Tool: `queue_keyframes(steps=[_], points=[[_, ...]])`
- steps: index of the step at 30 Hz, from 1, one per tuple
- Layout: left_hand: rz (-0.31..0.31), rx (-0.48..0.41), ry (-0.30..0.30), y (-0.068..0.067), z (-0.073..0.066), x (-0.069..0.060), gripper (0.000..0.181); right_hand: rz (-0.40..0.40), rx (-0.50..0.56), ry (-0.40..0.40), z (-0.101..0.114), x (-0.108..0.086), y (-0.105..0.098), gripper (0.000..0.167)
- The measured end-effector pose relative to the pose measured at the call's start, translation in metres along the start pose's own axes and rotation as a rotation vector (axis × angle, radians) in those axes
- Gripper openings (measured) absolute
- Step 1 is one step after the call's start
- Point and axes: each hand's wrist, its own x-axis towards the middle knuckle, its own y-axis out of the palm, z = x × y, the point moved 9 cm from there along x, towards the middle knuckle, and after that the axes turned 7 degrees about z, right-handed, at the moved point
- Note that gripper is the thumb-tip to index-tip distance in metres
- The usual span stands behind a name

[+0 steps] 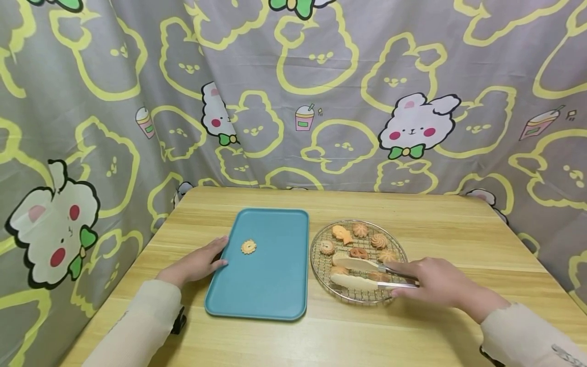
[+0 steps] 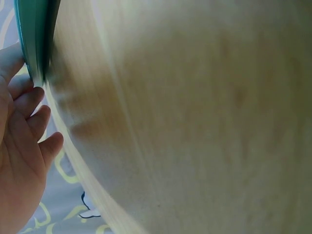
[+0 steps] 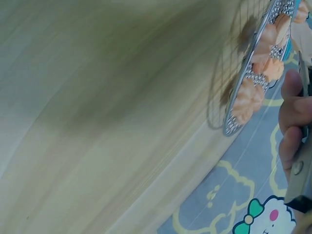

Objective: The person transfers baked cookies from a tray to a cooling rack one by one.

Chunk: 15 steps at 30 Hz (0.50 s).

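Note:
In the head view my right hand (image 1: pixel 442 283) grips metal tongs (image 1: pixel 396 285) with cream-coloured tips. The tongs stand spread over the near part of a round wire cooling rack (image 1: pixel 403 250), and nothing is seen pinched between their tips. Several cookies lie on the rack, among them a fish-shaped cookie (image 1: pixel 341 234), a pretzel-shaped cookie (image 1: pixel 358 253) and a swirled cookie (image 1: pixel 379 241); the tongs partly cover others. A blue-green tray (image 1: pixel 261 290) bears one scalloped cookie (image 1: pixel 248 247). My left hand (image 1: pixel 199 262) rests against the tray's left edge, fingers loosely extended.
Tray and rack stand side by side on a wooden table (image 1: pixel 440 214). A grey curtain (image 1: pixel 261 66) with cartoon prints hangs behind the table and along its left side.

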Motion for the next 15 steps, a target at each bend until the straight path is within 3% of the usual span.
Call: queue_keyframes(steps=[15], points=[[0.007, 0.003, -0.003, 0.001, 0.0, 0.0, 0.069, 0.034, 0.021, -0.008, -0.015, -0.02, -0.005, 0.056]])
